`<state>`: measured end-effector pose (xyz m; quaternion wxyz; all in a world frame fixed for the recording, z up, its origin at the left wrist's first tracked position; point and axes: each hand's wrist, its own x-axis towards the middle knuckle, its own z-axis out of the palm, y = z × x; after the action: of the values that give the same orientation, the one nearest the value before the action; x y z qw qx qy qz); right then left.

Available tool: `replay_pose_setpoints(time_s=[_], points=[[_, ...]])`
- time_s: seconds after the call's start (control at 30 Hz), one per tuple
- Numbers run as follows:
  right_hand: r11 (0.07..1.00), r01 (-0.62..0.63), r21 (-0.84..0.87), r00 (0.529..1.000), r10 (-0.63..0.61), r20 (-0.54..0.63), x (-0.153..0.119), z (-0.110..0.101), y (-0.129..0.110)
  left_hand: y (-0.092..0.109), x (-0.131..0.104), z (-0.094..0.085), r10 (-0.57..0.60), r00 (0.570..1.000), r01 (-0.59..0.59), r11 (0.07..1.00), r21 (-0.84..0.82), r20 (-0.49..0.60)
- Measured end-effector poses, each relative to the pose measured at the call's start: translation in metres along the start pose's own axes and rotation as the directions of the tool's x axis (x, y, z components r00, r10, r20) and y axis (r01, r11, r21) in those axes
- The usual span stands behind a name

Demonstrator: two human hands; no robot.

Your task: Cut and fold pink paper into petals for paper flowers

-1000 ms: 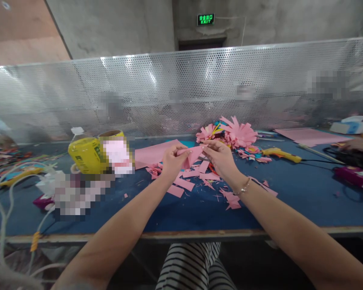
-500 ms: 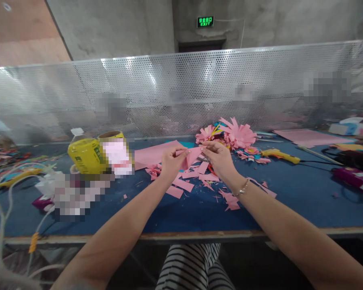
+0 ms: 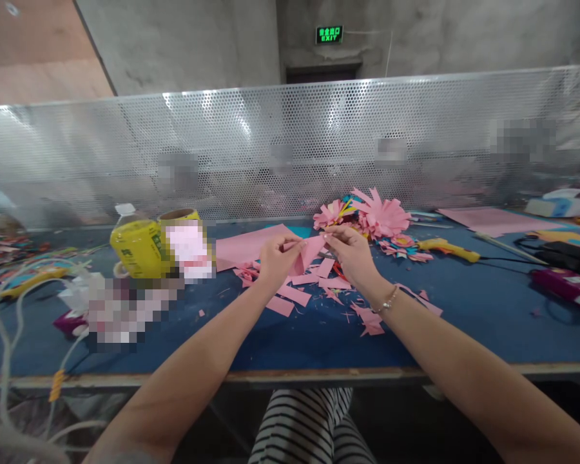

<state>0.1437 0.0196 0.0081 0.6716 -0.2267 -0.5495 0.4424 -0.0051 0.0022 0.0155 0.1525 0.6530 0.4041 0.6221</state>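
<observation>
A folded piece of pink paper (image 3: 310, 253) is held up between both hands, above the blue table (image 3: 251, 345). My left hand (image 3: 278, 261) pinches its left side, thumb and fingers closed on it. At its right corner, the thumb and fingertips of my right hand (image 3: 350, 252) press together on the paper. Pink paper scraps (image 3: 292, 295) lie beneath and in front of the hands. A larger pink sheet (image 3: 244, 247) lies behind my left hand, and pink paper flowers (image 3: 379, 216) sit just behind my right hand.
On the left stand a yellow-labelled bottle (image 3: 138, 248) and a yellow tape roll (image 3: 178, 216), with white cables (image 3: 9, 335) nearby. A yellow glue gun (image 3: 447, 249) and a purple power strip (image 3: 568, 287) lie right. A perforated metal screen (image 3: 212, 154) runs along the back.
Both hands keep hold of the pink paper, with only a very slight shift of the fingers. At the far right edge, another person's hand has gone out of view.
</observation>
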Motion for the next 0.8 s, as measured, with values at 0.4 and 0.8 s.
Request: replay_pose_setpoints(time_s=[0.4, 0.8], points=[[0.995, -0.099, 0.007, 0.994, 0.099, -0.038, -0.0007, 0.0003, -0.0063, -0.0013, 0.0023, 0.0007, 0.000, 1.000, -0.001, 1.000, 0.031, 0.020], [0.979, -0.180, 0.091, 0.984, 0.181, 0.004, -0.0012, 0.0036, -0.0014, 0.0002, -0.0008, 0.0032, -0.035, 0.999, 0.035, 0.999, -0.008, 0.025]])
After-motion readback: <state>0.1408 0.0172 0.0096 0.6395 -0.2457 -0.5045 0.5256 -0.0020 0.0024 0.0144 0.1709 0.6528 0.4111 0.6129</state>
